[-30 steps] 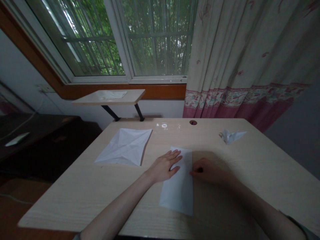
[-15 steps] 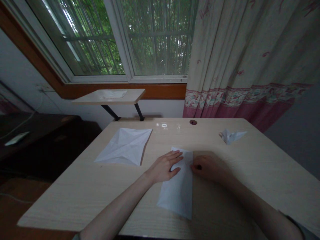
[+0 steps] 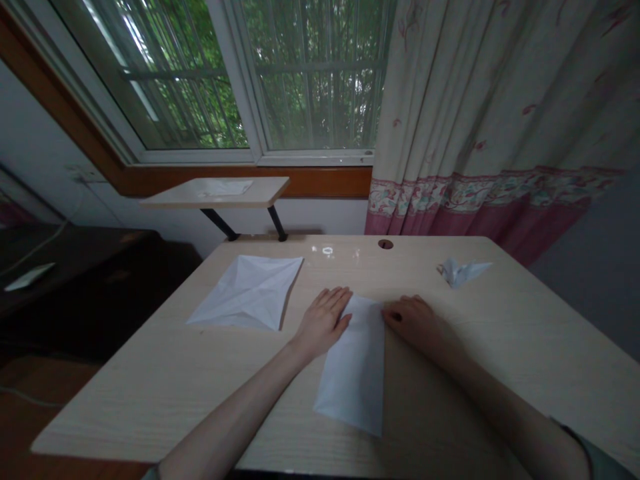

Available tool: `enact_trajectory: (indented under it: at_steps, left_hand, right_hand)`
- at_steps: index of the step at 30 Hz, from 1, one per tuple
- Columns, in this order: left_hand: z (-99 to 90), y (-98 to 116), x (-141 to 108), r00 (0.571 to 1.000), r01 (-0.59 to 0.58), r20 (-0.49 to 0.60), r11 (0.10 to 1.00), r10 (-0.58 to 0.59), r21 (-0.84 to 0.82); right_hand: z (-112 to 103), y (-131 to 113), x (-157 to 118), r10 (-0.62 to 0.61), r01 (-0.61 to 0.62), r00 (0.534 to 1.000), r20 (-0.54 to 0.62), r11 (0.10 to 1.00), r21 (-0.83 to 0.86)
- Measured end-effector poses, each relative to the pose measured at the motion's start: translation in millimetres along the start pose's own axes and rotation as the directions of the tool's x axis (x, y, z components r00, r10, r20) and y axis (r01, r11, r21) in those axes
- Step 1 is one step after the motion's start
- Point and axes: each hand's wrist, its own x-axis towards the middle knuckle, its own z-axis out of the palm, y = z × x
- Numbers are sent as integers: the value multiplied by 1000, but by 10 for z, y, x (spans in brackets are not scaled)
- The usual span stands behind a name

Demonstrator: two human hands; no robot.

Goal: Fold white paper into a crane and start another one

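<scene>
A white sheet of paper [image 3: 355, 373], folded into a long rectangle, lies in front of me. My left hand [image 3: 323, 320] rests open and flat at its upper left edge, the fingers close together and the thumb on the paper. At the upper right corner, my right hand [image 3: 413, 320] is closed, its curled thumb and forefinger at the folded edge. The fingertips' exact grip there is hard to make out. To the left lies an unfolded, creased square of paper [image 3: 250, 290]. A folded paper bird [image 3: 463, 272] sits at the back right.
The pale wooden desk [image 3: 150, 393] has a round cable hole [image 3: 385, 245] at its back. A small raised shelf [image 3: 260, 193] on black legs carries more white paper [image 3: 227, 187]. Behind are a window [image 3: 310, 100] and a patterned curtain [image 3: 450, 133].
My right hand has slid away from me along the paper's right edge to its far corner. My left hand has shifted left and a little away, uncovering more of the sheet.
</scene>
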Motion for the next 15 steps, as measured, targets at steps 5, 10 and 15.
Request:
enact_trajectory:
  at_steps: [5, 10, 15]
  left_hand:
    - [6, 16, -4, 999, 25, 25, 1000, -25, -1]
    - [13, 23, -12, 998, 52, 29, 998, -52, 25]
    - [-5, 32, -5, 997, 63, 31, 998, -64, 20]
  right_hand:
    - [0, -7, 40, 67, -69, 997, -37, 996, -55]
    - [24, -19, 60, 99, -101, 995, -27, 993, -65]
    - [109, -3, 41, 77, -80, 996, -37, 994, -81]
